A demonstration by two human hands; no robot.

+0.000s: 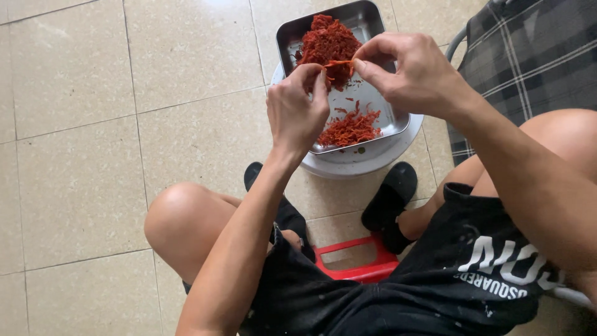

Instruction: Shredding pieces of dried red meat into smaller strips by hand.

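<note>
Up above the tray, the left hand and the right hand meet over a thin red-orange strip, each pinching 1 end between thumb and fingertips, the other fingers curled in. Below it a metal tray holds 2 heaps of red shredded flakes: a large heap at the far end and a smaller heap near the front. That tray rests on a round white base on the tiled floor.

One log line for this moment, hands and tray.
left hand: pinching red strip | right hand: pinching same strip | metal tray: two red shred piles
</note>
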